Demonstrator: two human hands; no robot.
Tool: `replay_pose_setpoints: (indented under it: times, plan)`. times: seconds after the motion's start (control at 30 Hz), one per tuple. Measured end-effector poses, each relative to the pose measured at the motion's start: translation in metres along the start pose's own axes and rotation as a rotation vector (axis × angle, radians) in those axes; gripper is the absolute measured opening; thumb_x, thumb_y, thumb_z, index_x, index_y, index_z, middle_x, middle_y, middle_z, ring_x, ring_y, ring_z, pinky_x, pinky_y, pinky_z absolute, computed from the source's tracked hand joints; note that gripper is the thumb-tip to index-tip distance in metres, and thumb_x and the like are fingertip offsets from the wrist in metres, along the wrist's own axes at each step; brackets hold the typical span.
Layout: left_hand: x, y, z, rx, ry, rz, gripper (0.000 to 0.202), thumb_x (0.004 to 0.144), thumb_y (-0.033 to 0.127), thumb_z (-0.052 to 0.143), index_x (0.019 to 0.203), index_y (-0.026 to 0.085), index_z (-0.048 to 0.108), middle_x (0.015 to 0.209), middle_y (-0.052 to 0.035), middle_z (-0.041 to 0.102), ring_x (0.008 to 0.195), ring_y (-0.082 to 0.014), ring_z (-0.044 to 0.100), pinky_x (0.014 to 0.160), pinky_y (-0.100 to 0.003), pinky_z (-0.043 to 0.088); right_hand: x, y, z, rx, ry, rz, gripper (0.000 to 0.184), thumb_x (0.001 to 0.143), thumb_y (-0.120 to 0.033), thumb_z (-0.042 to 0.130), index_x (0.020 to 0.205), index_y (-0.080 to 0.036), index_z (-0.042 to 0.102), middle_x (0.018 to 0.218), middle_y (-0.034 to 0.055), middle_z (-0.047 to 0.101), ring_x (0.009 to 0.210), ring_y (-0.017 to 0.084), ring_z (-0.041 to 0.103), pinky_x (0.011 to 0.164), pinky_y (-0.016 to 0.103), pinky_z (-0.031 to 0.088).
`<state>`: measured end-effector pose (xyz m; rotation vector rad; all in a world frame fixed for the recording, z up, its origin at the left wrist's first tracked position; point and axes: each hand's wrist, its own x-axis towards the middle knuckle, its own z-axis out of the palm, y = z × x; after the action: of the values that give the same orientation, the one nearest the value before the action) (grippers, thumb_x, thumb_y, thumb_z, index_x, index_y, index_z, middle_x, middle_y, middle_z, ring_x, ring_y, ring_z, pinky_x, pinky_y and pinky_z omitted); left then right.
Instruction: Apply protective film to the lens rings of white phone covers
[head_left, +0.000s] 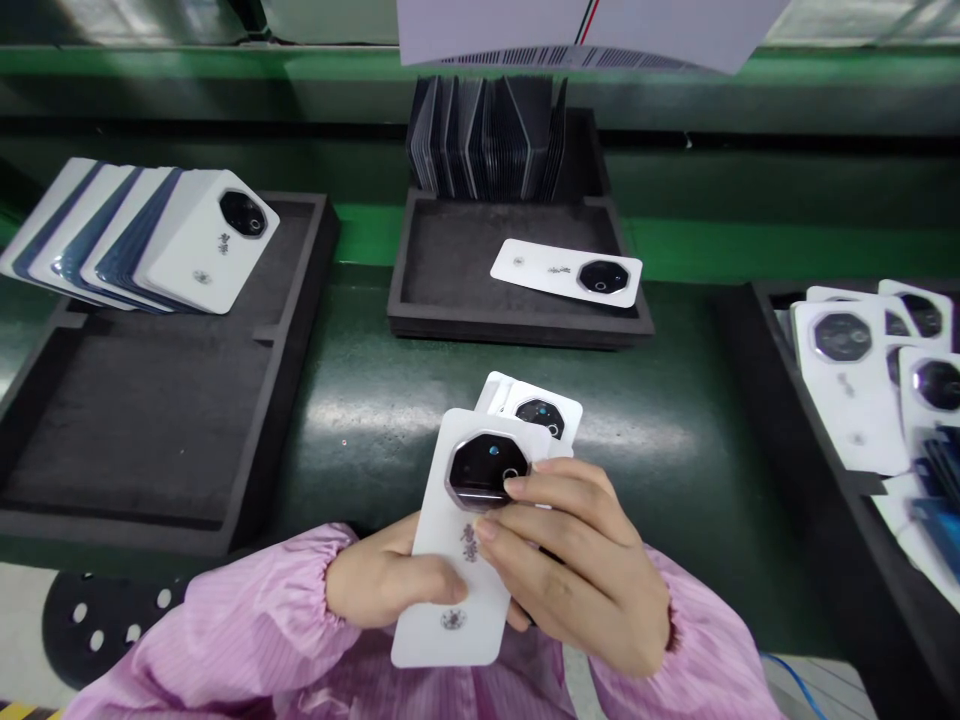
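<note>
A white phone-shaped panel (431, 640) with a dark octagonal camera area is held tilted in front of me. My left hand (394, 580) grips its lower part, thumb across the front, other fingers mostly hidden behind. My right hand (581, 560) is closed at the panel's right edge, fingertips on its face beside the camera area and the printed characters; its thumb is hidden. Just beyond, more white panels (566, 410) stick out, partly covered by the held one. I cannot tell whether these lie on the table or are held.
At left, a dark foam tray (255, 440) bears a fanned row of white panels (195, 240). The middle tray (517, 328) has a stack of dark sheets (487, 135) and a single white panel (540, 265). Several panels (847, 400) pile in the right tray (765, 400).
</note>
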<state>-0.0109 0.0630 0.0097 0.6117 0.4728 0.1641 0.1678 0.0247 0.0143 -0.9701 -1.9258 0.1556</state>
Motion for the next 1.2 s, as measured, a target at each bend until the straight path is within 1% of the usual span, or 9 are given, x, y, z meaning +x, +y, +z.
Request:
replay_pose_setpoints:
  times: [0.17,0.37,0.47,0.6,0.7,0.8,0.93,1.1,1.2]
  plan:
    - [0.0008,-0.0008,-0.0002,-0.051,-0.017,-0.010,0.040,0.065,0.002,0.044,0.089,0.019,0.072,0.075,0.0044,0.072,0.071,-0.0093,0.066,0.058,-0.013,0.048,-0.0005,-0.0001,-0.0009,0.001,-0.017,0.009,0.016,0.080,-0.005,0.058,0.092,-0.009,0.067,0.085,0.0045,0.069,0.095,0.020,0.058,0.085,0.038,0.049]
    - [0.0016,0.0011,0.0005,-0.001,-0.036,-0.085,0.036,0.065,0.010,0.050,0.095,0.013,0.070,0.083,-0.0040,0.072,0.073,-0.0132,0.066,0.063,-0.019,0.052,-0.0033,0.0009,-0.0002,-0.003,-0.037,0.002,0.018,0.077,-0.005,0.061,0.093,-0.010,0.067,0.085,0.0041,0.069,0.095,0.020,0.057,0.084,0.040,0.048]
    - [0.0008,-0.0003,0.0011,0.010,-0.025,-0.079,0.035,0.066,0.011,0.050,0.095,0.013,0.070,0.085,-0.0054,0.072,0.074,-0.0142,0.066,0.064,-0.020,0.052,-0.0040,0.0011,0.0002,-0.011,-0.049,0.005,0.019,0.075,-0.006,0.063,0.093,-0.011,0.067,0.085,0.0036,0.069,0.095,0.020,0.057,0.084,0.040,0.049]
    - [0.0000,-0.0028,0.0008,0.022,-0.036,-0.051,0.034,0.068,0.008,0.049,0.094,0.013,0.070,0.085,-0.0045,0.072,0.074,-0.0142,0.066,0.065,-0.021,0.052,-0.0032,0.0002,0.0008,-0.013,-0.041,0.006,0.019,0.074,-0.006,0.064,0.092,-0.011,0.067,0.085,0.0038,0.069,0.096,0.020,0.057,0.084,0.039,0.049]
    - [0.0005,-0.0044,0.0001,-0.010,-0.021,0.003,0.034,0.067,0.004,0.049,0.091,0.015,0.070,0.083,-0.0016,0.071,0.073,-0.0127,0.065,0.062,-0.019,0.050,-0.0028,-0.0002,0.0017,-0.017,-0.044,0.011,0.020,0.073,-0.005,0.064,0.092,-0.011,0.067,0.085,0.0035,0.069,0.096,0.020,0.057,0.085,0.040,0.049]
    - [0.0013,-0.0054,-0.0009,0.027,-0.002,0.043,0.034,0.068,0.002,0.048,0.090,0.015,0.069,0.080,-0.0002,0.070,0.070,-0.0109,0.063,0.061,-0.017,0.047,-0.0027,-0.0001,0.0022,-0.022,-0.048,0.007,0.019,0.074,-0.006,0.063,0.091,-0.012,0.067,0.085,0.0033,0.069,0.096,0.020,0.057,0.085,0.040,0.049]
    - [0.0012,-0.0067,-0.0018,0.066,0.003,0.039,0.037,0.066,0.002,0.048,0.094,0.016,0.067,0.079,0.0002,0.069,0.072,-0.0129,0.063,0.062,-0.020,0.048,-0.0031,0.0000,0.0015,-0.021,-0.049,0.005,0.018,0.074,-0.006,0.063,0.091,-0.012,0.067,0.084,0.0033,0.069,0.095,0.020,0.058,0.084,0.040,0.049]
    - [0.0002,-0.0067,-0.0011,0.061,0.003,0.023,0.031,0.066,0.003,0.047,0.087,0.015,0.067,0.075,-0.0002,0.067,0.070,-0.0126,0.062,0.061,-0.020,0.047,-0.0038,0.0007,0.0006,-0.002,-0.057,0.004,0.021,0.070,-0.006,0.066,0.090,-0.010,0.067,0.084,0.0044,0.069,0.095,0.021,0.058,0.086,0.041,0.048]
    - [0.0010,-0.0064,-0.0011,0.077,0.012,0.016,0.029,0.066,0.005,0.047,0.088,0.015,0.064,0.073,-0.0005,0.064,0.070,-0.0133,0.060,0.061,-0.021,0.045,-0.0029,0.0002,0.0007,-0.008,-0.051,0.002,0.019,0.070,-0.006,0.066,0.088,-0.010,0.068,0.083,0.0039,0.069,0.095,0.020,0.058,0.086,0.040,0.048]
